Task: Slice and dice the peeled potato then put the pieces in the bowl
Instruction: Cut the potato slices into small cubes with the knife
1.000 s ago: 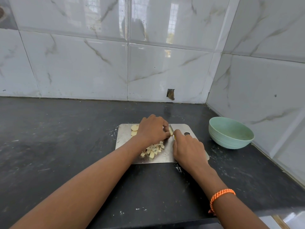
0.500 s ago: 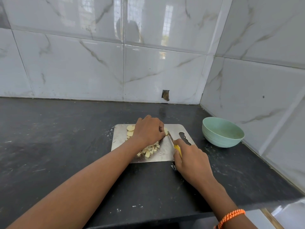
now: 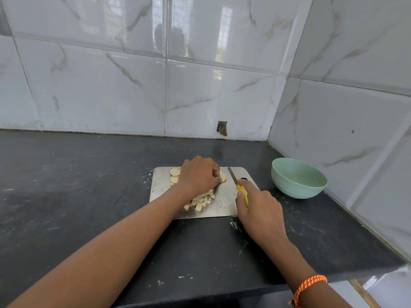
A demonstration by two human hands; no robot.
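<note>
Pale diced potato cubes (image 3: 201, 201) heaped near on steel cutting board (image 3: 160, 187); round slices (image 3: 175, 175) left uncut. Left hand (image 3: 200, 175) pinches slice (image 3: 223, 176); right hand (image 3: 259, 207) grips yellow-handled knife (image 3: 238, 184). Mint-green bowl (image 3: 298, 185) right, empty.

One bowl (image 3: 299, 177), one knife (image 3: 238, 185), one cutting board (image 3: 224, 203).

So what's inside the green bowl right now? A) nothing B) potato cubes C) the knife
A: the green bowl looks bare inside, while the diced potato pieces lie on the steel board and the right hand holds the knife.
</note>
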